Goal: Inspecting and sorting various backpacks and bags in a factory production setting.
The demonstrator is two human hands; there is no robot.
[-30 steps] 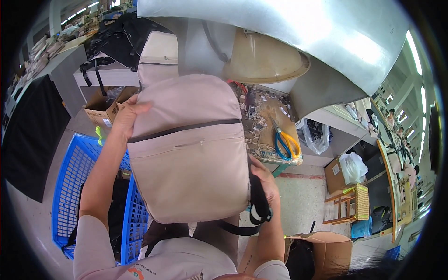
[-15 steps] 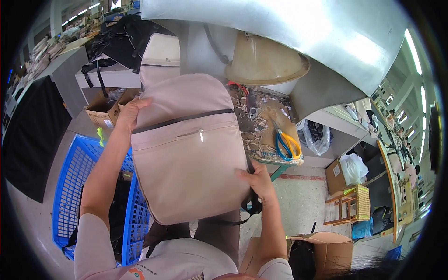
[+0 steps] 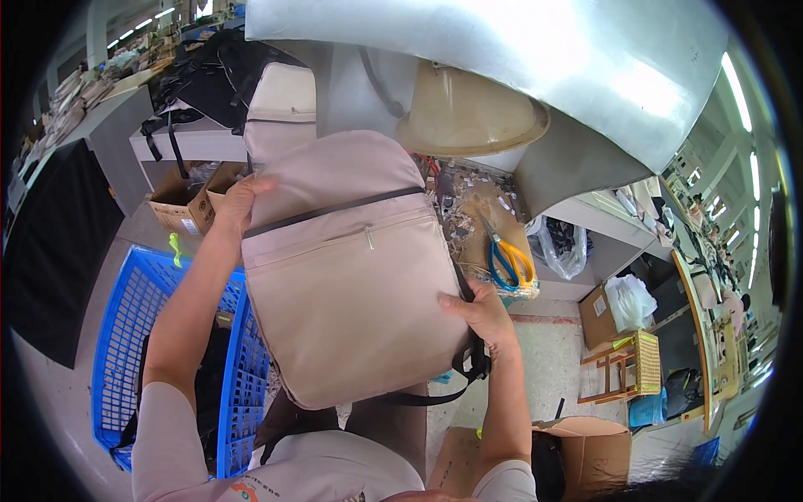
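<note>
A beige-pink backpack hangs in front of me between both hands, its front panel facing up at me. A black band crosses it, with a zipper and small pull just below. My left hand grips its upper left edge, thumb on the front and the other fingers behind. On the lower right edge, my right hand is closed, thumb pressed on the fabric beside a black strap that loops down below. The fingers behind the bag are hidden.
A blue plastic basket with dark items stands at my left. Scissors with orange and blue handles lie on a scrap-strewn board under a metal hood. Another light bag stands behind. Cardboard box and wooden stool sit right.
The backpack has shifted slightly right and downward and tilted a little, its lower end swinging right. My right hand moved right with it; both hands keep their grip.
</note>
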